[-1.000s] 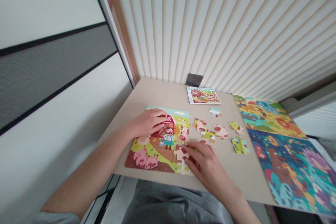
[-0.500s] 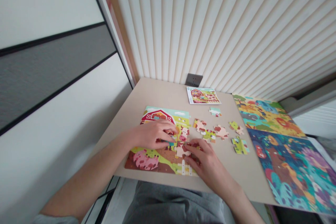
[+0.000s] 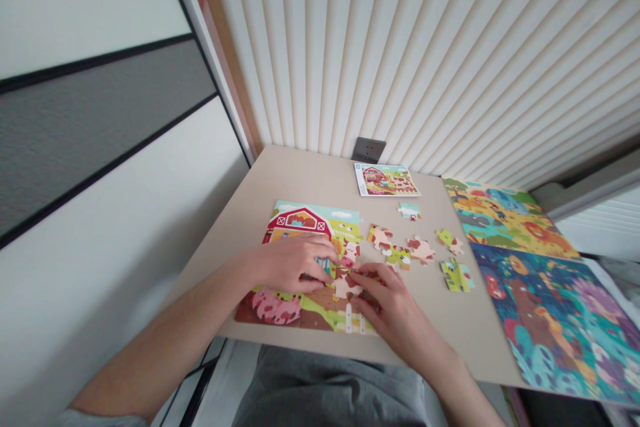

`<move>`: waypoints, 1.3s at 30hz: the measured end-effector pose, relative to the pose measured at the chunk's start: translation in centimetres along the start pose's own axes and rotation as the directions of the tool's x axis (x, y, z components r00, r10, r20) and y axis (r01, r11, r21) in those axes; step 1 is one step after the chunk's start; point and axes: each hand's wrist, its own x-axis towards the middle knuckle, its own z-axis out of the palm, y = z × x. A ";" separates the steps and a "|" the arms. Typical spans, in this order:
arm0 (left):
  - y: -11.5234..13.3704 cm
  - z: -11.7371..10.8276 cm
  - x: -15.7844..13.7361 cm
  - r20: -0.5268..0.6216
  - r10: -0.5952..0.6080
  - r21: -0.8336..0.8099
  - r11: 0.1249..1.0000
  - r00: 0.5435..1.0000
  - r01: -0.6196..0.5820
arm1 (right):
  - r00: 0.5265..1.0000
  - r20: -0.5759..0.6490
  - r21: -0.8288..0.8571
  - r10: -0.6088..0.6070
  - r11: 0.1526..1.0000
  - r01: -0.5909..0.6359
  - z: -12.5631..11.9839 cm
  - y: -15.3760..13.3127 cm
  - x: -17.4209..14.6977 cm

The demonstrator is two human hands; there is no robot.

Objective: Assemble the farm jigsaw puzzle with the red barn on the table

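Note:
A farm jigsaw puzzle [image 3: 320, 317], partly put together, lies in front of me with a red barn, a pink pig and a cow's face. My left hand [image 3: 295, 261] rests on its middle, palm down with fingers stretched out, covering part of the picture. At the puzzle's right side, my right hand [image 3: 383, 293] has thumb and fingers closed on a cream-and-brown puzzle piece [image 3: 344, 285] just below the cow's face. That piece lies at or against its neighbours; my fingers hide its right edge, so I cannot tell whether it is fully seated.
Several loose pieces [image 3: 421, 250] lie right of the puzzle. A reference card [image 3: 387, 180] with the farm picture is near the wall, below a dark socket [image 3: 369, 149]. Two finished puzzles, a yellow animal scene [image 3: 505, 217] and a dark blue forest scene [image 3: 560, 327], cover the table's right side.
My left hand has shifted slightly toward me and its fingertips have come closer to the cream-and-brown piece. My right hand stays at almost the same spot.

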 end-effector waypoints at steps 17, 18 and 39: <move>-0.2 0.2 0.0 0.040 0.015 -0.010 1.000 0.999 -0.014 | 0.998 -0.054 -0.175 0.015 0.984 -0.024 0.0 0.7 -1.9; -0.2 0.2 0.0 0.037 0.017 -0.010 1.000 0.999 -0.017 | 0.998 -0.063 -0.180 0.020 0.983 -0.031 0.2 0.4 -1.9; -1.6 0.3 -0.7 -0.015 -0.133 0.139 0.981 0.991 0.134 | 0.936 -0.337 -0.382 0.104 0.893 -0.237 -3.8 6.6 -9.5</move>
